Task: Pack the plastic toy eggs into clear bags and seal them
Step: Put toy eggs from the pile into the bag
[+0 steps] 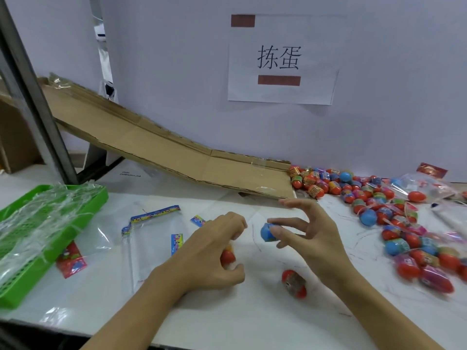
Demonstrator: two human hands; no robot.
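- The left hand (214, 251) hovered low over the white counter (252, 317) near the middle, fingers curled round a red egg (227, 257) that showed only partly under the palm.
- The right hand (310, 238) was just right of it, fingers spread; its thumb and a fingertip pinched a blue egg (268, 232) held a little above the counter.
- A second red egg (294, 284) with a dark wrapper band lay loose on the counter near the right wrist, touching neither hand.
- A stack of clear bags (151, 238) with colourful header strips lay flat just left of the left hand.
- A big heap of eggs (379, 205), red, blue and pink, spread over the counter's right side from the far wall toward the near edge.
- A partly filled bag (424, 185) with a red header lay at the far right beside the heap.
- A green tray (15, 294) holding crumpled clear film sat at the left edge.
- Another clear bag with a red card (72, 260) lay between the tray and the stack.
- A cardboard ramp (156, 145) sloped down from the far left to the heap.
- A paper sign (280, 59) hung on the far wall.
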